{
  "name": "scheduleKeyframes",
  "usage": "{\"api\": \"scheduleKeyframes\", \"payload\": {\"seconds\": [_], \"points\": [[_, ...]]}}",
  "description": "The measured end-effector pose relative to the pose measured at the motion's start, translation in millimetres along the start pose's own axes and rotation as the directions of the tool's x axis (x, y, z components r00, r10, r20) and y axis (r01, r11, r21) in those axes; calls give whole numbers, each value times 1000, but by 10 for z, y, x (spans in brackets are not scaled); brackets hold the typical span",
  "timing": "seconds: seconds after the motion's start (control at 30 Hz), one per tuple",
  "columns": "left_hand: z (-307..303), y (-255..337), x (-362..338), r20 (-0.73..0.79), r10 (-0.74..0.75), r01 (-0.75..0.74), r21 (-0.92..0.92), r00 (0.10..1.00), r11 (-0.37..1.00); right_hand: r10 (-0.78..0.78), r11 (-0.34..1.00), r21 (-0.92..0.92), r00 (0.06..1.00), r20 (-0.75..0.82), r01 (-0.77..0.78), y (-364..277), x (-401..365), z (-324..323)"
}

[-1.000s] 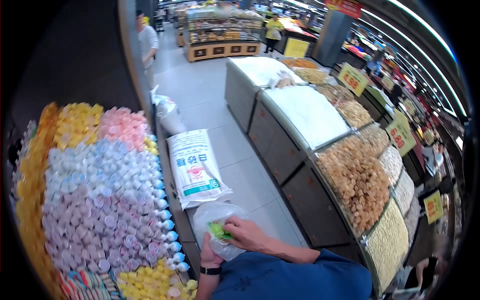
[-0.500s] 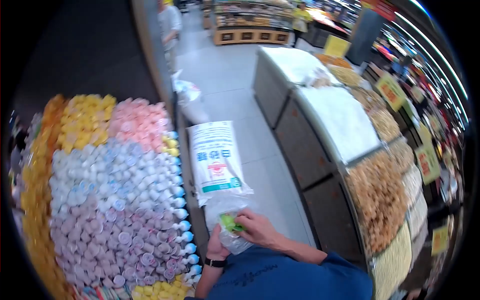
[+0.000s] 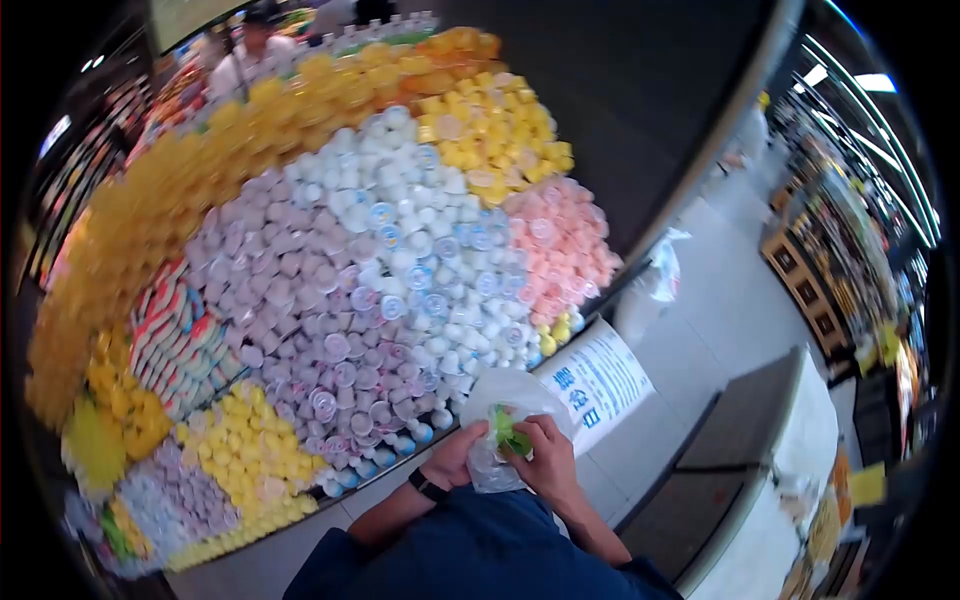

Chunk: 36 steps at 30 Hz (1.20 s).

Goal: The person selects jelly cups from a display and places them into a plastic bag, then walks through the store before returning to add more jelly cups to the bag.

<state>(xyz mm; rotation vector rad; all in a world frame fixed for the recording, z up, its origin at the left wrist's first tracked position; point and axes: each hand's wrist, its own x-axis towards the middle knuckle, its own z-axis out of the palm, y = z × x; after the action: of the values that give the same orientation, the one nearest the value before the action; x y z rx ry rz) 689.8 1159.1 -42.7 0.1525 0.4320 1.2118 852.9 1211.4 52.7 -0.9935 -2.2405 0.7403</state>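
Note:
A clear plastic bag (image 3: 490, 472) hangs in front of my body, its loose upper part spread out. My left hand (image 3: 455, 456) is closed on the bag's left side, and a dark band sits on that wrist. Bright green, leafy-looking pieces (image 3: 510, 430) show at the middle of the bag; their exact kind cannot be made out. The fingers of my right hand (image 3: 546, 458) are bent in and pinch at the green pieces, on the bag's right side. Some fingertips are hidden by the plastic.
A broad display of small jelly cups (image 3: 300, 260) in purple, white, yellow and pink lies ahead and left. Beyond the bag a printed white sack (image 3: 598, 385) rests beside the display. Bulk-goods bins (image 3: 740, 470) stand to the right across a tiled aisle (image 3: 690, 330). A person (image 3: 250, 55) stands behind the display.
My view has swung left, bringing the jelly cup display to the middle and the bins to the lower right. Both hands stay at the bag with the green pieces.

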Motion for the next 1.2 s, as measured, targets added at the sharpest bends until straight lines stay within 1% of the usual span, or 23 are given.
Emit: {"api": "scheduleKeyframes", "payload": {"seconds": [0.03, 0.07, 0.1, 0.2, 0.27, 0.3, 0.33, 0.37, 0.43, 0.47, 0.53, 0.57, 0.67, 0.77, 0.87, 1.0, 1.07, 1.1, 1.17, 1.2], "points": [[13, 56, -13, 17, 43, -43, 10, 999, 999, -66, 997, 32, 996, 59, 64, 14, 114, 41], [55, 114, -75, -39, 73, -74, -12, 997, 997, -90, 995, 54, 992, 91, 86, 21, 217, 82], [8, 139, -106, -67, 136, -137, -19, 989, 990, -107, 992, 75, 988, 116, 98, 24, 312, 122], [-116, 181, -201, -144, 206, -218, -74, 968, 973, -212, 971, 157, 958, 192, 183, -3, 558, 293], [-46, 221, -352, -288, 323, -347, -37, 902, 937, -271, 954, 191, 936, 225, 230, -37, 673, 436], [-104, 220, -390, -297, 345, -371, -37, 890, 928, -341, 933, 209, 905, 255, 293, -59, 737, 511], [-152, 210, -434, -340, 401, -442, -51, 851, 896, -408, 908, 229, 869, 281, 352, -94, 790, 572], [-202, 193, -481, -379, 449, -507, -63, 809, 860, -422, 901, 240, 859, 290, 361, -142, 841, 623], [-265, 197, -591, -390, 493, -559, -72, 778, 826, -528, 845, 311, 775, 349, 435, -258, 948, 720], [-275, 210, -649, -394, 522, -594, -82, 757, 800, -537, 839, 319, 768, 351, 441, -320, 982, 766], [-276, 236, -763, -395, 559, -636, -89, 729, 767, -617, 781, 376, 710, 340, 499, -443, 1026, 850], [-275, 247, -824, -393, 586, -666, -98, 708, 739, -623, 776, 382, 705, 338, 503, -498, 1030, 886], [-313, 254, -1014, -426, 592, -690, -119, 685, 714, -668, 737, 402, 675, 313, 543, -658, 1008, 1002], [-313, 264, -1241, -401, 612, -706, -143, 682, 693, -677, 731, 394, 667, 311, 557, -825, 895, 1101], [-245, 298, -1459, -407, 614, -711, -145, 676, 688, -664, 744, 374, 675, 321, 554, -1009, 791, 1161], [-335, 342, -1732, -377, 628, -710, -128, 681, 693, -667, 742, 362, 676, 313, 564, -1264, 652, 1254], [-327, 388, -1886, -381, 598, -676, -109, 705, 729, -662, 747, 345, 686, 301, 569, -1397, 561, 1307], [-344, 403, -1960, -378, 595, -672, -107, 709, 733, -642, 764, 327, 707, 297, 557, -1457, 495, 1332], [-427, 420, -2080, -287, 563, -619, -166, 775, 768, -618, 784, 300, 732, 287, 544, -1570, 366, 1383], [-505, 414, -2131, -268, 539, -591, -183, 799, 785, -599, 799, 285, 747, 290, 530, -1630, 313, 1403]]}}
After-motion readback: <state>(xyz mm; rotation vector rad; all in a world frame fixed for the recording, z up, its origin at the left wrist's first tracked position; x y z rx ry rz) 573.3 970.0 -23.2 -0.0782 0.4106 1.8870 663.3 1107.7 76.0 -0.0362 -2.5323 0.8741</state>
